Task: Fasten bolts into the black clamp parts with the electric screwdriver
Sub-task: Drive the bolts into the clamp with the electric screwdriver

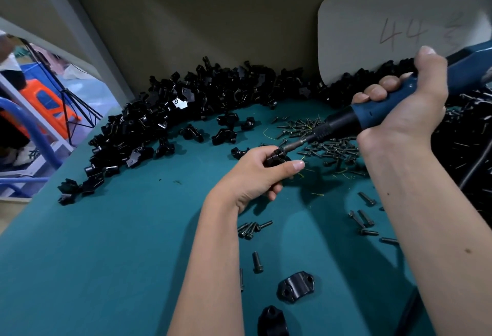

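My left hand (pixel 255 175) grips a black clamp part (pixel 277 155) just above the teal table (pixel 106 255). My right hand (pixel 410 103) holds the blue electric screwdriver (pixel 372 114), slanted down to the left. Its metal bit (pixel 295 145) meets the top of the held clamp part; the bolt there is too small to make out. Loose dark bolts (pixel 327 146) lie scattered just behind the two hands. Two more black clamp parts (pixel 295 286) (pixel 273 321) lie near the table's front, between my forearms.
A big heap of black clamp parts (pixel 165 122) curves along the back wall and the left side. More bolts (pixel 251 229) (pixel 364 218) lie near my forearms. A white board marked 44 (pixel 394 29) leans at the back right. The table's left edge drops off to a blue frame (pixel 32 133).
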`<state>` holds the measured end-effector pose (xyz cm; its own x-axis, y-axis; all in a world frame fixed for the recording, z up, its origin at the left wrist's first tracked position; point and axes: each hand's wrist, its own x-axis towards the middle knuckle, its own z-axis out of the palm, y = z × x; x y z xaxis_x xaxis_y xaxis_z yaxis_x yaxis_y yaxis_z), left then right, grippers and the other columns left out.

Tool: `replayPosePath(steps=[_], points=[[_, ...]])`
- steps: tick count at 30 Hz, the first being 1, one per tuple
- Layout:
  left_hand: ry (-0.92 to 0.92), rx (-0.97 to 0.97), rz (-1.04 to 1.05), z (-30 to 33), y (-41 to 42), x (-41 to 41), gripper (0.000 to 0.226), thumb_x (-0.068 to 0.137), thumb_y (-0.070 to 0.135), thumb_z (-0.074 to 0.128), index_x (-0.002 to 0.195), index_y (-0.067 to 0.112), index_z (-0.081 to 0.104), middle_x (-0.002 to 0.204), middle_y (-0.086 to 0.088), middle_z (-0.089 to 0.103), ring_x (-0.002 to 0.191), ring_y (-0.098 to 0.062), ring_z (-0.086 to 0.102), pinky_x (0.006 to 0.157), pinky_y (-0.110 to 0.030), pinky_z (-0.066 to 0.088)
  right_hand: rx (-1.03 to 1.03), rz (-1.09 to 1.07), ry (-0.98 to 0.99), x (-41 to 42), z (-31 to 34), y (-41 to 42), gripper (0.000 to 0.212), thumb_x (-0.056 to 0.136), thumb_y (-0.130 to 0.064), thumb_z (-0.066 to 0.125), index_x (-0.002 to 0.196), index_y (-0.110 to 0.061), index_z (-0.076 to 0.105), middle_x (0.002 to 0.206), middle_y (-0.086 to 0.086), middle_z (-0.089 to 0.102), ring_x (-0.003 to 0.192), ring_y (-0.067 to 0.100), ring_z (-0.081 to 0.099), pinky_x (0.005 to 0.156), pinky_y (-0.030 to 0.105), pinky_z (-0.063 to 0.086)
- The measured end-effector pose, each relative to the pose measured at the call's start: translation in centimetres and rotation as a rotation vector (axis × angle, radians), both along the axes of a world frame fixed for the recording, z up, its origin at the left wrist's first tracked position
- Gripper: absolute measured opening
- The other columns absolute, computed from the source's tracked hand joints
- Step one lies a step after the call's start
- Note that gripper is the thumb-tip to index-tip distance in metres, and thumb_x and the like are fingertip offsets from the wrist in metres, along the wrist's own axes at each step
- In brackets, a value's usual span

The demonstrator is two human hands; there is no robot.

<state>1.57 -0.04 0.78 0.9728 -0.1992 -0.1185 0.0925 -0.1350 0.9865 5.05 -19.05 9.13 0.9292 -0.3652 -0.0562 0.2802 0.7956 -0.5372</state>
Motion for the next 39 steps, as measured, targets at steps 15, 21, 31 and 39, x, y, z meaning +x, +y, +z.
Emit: replayPosePath(steps=[15, 21, 31, 39], points=[[-0.005, 0.051, -0.056, -0.5, 0.2, 0.1, 0.033, 0.085, 0.042, 0.081, 0.092, 0.020, 0.057, 0.082, -0.015, 0.075, 0.043, -0.011, 0.043, 0.036, -0.020, 0.034, -0.034, -0.029, 0.032, 0.6, -0.3, 0.0, 0.033, 0.090, -0.020, 0.071, 0.096, -0.012, 0.040, 0.061, 0.000, 0.048, 0.049, 0.015, 0.042, 0.052, 0.029, 0.041], [-0.056, 0.102, 0.000, -0.8, 0.1, 0.6, 0.034, 0.089, 0.025, 0.083, 0.084, 0.017, 0.051, 0.075, -0.014, 0.071, 0.043, -0.014, 0.044, 0.036, -0.021, 0.035, -0.014, -0.011, 0.049, 0.8, -0.6, -0.1, 0.028, 0.090, -0.016, 0.068, 0.084, -0.015, 0.041, 0.060, 0.000, 0.046, 0.048, 0.015, 0.040, 0.052, 0.028, 0.038], [-0.093, 0.097, 0.050, -1.4, -0.3, 1.1, 0.033, 0.086, 0.024, 0.085, 0.083, 0.016, 0.053, 0.067, -0.007, 0.064, 0.043, -0.012, 0.045, 0.035, -0.022, 0.039, 0.008, -0.019, 0.044, 0.9, -0.7, 0.0, 0.025, 0.089, -0.009, 0.063, 0.084, -0.014, 0.039, 0.059, 0.001, 0.045, 0.047, 0.016, 0.038, 0.051, 0.029, 0.038], [-0.144, 0.159, 0.125, -1.7, -0.2, 1.4, 0.047, 0.080, 0.022, 0.091, 0.079, 0.006, 0.047, 0.060, -0.002, 0.052, 0.042, -0.014, 0.045, 0.039, -0.024, 0.040, 0.011, -0.023, 0.046, 0.8, -1.0, 0.1, 0.027, 0.088, -0.010, 0.063, 0.078, -0.015, 0.039, 0.059, 0.001, 0.044, 0.047, 0.016, 0.038, 0.051, 0.028, 0.037]])
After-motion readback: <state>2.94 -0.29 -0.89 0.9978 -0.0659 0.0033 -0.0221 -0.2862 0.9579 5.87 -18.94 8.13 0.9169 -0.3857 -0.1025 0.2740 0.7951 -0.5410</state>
